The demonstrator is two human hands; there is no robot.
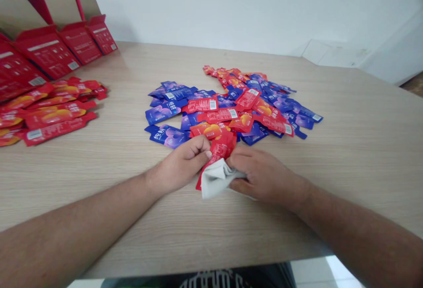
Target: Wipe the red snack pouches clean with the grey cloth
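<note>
Hands: the left hand (185,162) and the right hand (261,175) are held close together at the near edge of the heap. The left is pinched on the upper edge of a red packet (220,147); the right is closed around a pale grey piece (214,180) just below it.
Held thing: the red packet is kept between both hands, low over the table and touching the pale grey piece. Whether that piece is a cloth or a packet's bare back cannot be told.
Handling: the packet is judged light, thin and pliable, since it is seen crumpled in the grip. Its glossy film is likely slippery.
Hold: a flat sealed edge, pinched between thumb and fingertip, is judged safer than the filled middle.
Heap: red and blue packets (231,103) are piled loosely and overlapping, just beyond the hands.
Surface: a pale wood-grain table (346,147), flat and matt, is seen.
Left side: a row of red packets (49,114) is laid out, with open red cartons (49,50) behind it.
Room: a plain white wall (231,6) is seen behind the table.
</note>
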